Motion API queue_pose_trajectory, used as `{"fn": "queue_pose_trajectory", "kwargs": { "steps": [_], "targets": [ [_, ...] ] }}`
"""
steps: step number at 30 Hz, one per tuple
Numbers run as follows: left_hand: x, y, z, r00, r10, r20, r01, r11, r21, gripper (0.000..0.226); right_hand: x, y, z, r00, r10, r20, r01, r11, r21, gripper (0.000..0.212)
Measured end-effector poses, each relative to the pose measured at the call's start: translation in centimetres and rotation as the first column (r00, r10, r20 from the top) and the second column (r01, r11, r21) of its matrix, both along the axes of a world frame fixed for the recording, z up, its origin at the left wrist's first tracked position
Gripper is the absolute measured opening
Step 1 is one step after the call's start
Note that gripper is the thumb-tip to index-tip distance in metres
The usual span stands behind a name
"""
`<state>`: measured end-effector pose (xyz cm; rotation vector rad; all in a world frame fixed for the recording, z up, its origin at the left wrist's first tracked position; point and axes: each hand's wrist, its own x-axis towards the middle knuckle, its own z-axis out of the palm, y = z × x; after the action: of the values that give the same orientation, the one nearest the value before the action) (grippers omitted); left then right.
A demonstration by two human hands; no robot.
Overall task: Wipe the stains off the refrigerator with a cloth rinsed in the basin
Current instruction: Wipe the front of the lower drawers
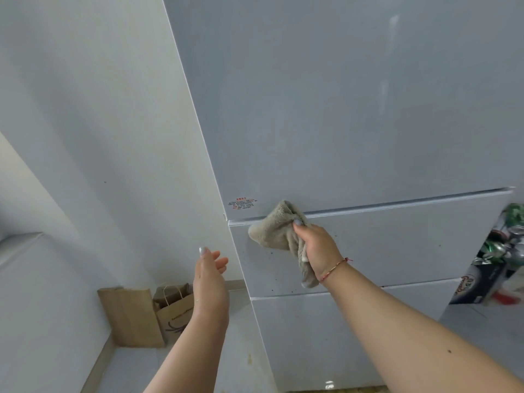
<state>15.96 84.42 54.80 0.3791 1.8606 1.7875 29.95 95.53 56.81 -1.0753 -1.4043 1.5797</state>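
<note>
Right hand (pixel 317 245): my fingers bunch the cloth (pixel 279 232), pressed on the fridge (pixel 326 109) at its upper door seam, where specks sit. Left hand (pixel 209 275): open, empty, beside the fridge for balance.

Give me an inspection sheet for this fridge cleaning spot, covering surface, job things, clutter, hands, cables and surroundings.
Surface: refrigerator front, pale grey, faint streaks on the upper door, small dark specks on the middle drawer.
Job's things: beige cloth pressed at the seam between upper door and middle drawer; basin not in view.
Clutter: two brown paper bags on the floor against the wall; a box holding cans at right.
Hands: right hand grips the cloth; left hand free, fingers relaxed, touching nothing.
Cables: nothing seen.
Surroundings: white wall left of the refrigerator; red-print label at the upper door's lower corner.
</note>
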Motion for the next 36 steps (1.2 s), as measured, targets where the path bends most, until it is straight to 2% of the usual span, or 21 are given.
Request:
{"fn": "queue_pose_trajectory", "kwargs": {
  "steps": [3,6,9,12,15,19,21,23,27,30,31,33,35,36],
  "targets": [
    [-0.2,0.2,-0.3,0.999,-0.039,-0.005,0.039,0.999,-0.023,0.050,1.5,1.0,-1.7,0.994,-0.086,0.072,0.087,0.996,-0.013,0.044],
    [0.0,0.6,-0.4,0.997,-0.074,0.003,0.074,0.996,-0.048,0.050,2.0,1.0,-2.6,0.991,-0.090,0.103,0.099,0.991,-0.090,0.040],
    [0.7,1.1,-0.6,0.991,-0.134,0.013,0.135,0.988,-0.078,0.045,2.0,0.0,-3.1,0.995,-0.091,-0.040,0.079,0.968,-0.236,0.053],
    [1.8,1.7,-1.0,0.974,-0.225,-0.014,0.221,0.966,-0.134,0.026,3.1,-1.3,-3.3,0.963,-0.131,-0.235,0.031,0.921,-0.389,0.036],
    [3.1,2.2,-1.6,0.942,-0.333,0.036,0.334,0.931,-0.148,0.015,4.5,-2.2,-3.6,0.908,-0.170,-0.382,-0.025,0.890,-0.456,0.033],
    [5.2,2.9,-2.4,0.905,-0.422,0.052,0.424,0.890,-0.167,0.022,7.2,-2.8,-4.3,0.828,-0.347,-0.440,0.052,0.829,-0.557,0.033],
    [6.2,3.4,-2.6,0.910,-0.412,0.055,0.415,0.893,-0.174,0.012,8.7,-2.8,-4.5,0.744,-0.472,-0.472,0.133,0.797,-0.589,0.031],
    [7.4,4.1,-2.9,0.911,-0.405,0.074,0.412,0.897,-0.160,0.004,10.8,-1.9,-4.4,0.622,-0.607,-0.494,0.269,0.758,-0.594,0.028],
    [9.8,5.6,-3.3,0.912,-0.401,0.084,0.409,0.904,-0.125,0.011,15.3,2.0,-2.7,0.429,-0.767,-0.478,0.557,0.641,-0.528,0.026],
    [11.3,6.6,-3.4,0.922,-0.376,0.094,0.385,0.916,-0.116,0.015,17.6,4.8,-1.8,0.444,-0.746,-0.496,0.645,0.650,-0.401,0.044],
    [11.9,7.1,-3.5,0.924,-0.370,0.098,0.380,0.918,-0.114,0.016,18.1,5.7,-1.9,0.463,-0.737,-0.492,0.655,0.658,-0.371,0.044],
    [12.7,7.6,-3.5,0.923,-0.369,0.108,0.380,0.919,-0.109,0.016,17.8,7.4,-2.4,0.582,-0.633,-0.511,0.615,0.753,-0.232,0.049],
    [13.9,8.4,-3.7,0.926,-0.361,0.108,0.371,0.923,-0.104,0.016,17.9,8.9,-3.9,0.733,-0.581,-0.353,0.643,0.762,0.081,0.068],
    [14.1,8.5,-3.7,0.928,-0.357,0.110,0.367,0.925,-0.096,0.016,18.0,9.4,-5.4,0.774,-0.561,-0.294,0.627,0.745,0.228,0.077]
  ]
}}
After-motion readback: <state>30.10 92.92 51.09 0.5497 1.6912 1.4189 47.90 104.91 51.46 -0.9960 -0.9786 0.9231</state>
